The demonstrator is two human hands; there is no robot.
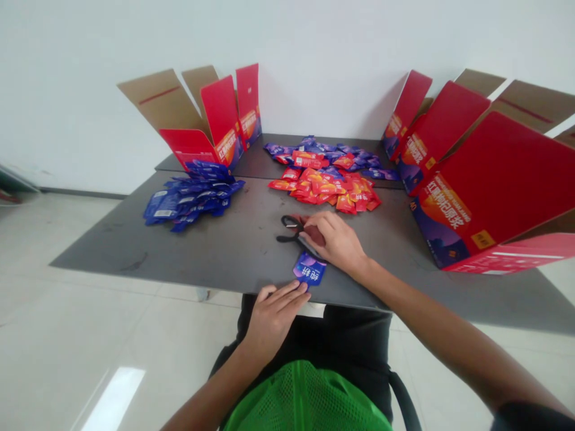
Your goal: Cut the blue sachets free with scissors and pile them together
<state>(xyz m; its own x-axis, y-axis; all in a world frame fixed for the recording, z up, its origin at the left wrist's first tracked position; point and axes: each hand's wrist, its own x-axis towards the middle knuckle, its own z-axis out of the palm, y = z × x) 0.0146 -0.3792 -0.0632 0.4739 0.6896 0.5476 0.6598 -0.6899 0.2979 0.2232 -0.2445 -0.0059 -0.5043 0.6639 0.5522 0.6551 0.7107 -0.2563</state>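
Right hand (335,242), frame centre, curled over black scissors (290,230), gripping them on the table (215,257). Left hand (274,311), lower centre at the table edge, flat and released, fingertips touching a blue packet (309,272) just under the right hand. Red pile (326,182) behind the scissors, blue pile (191,197) centre left. Open boxes upper left (202,120) and right (489,191).
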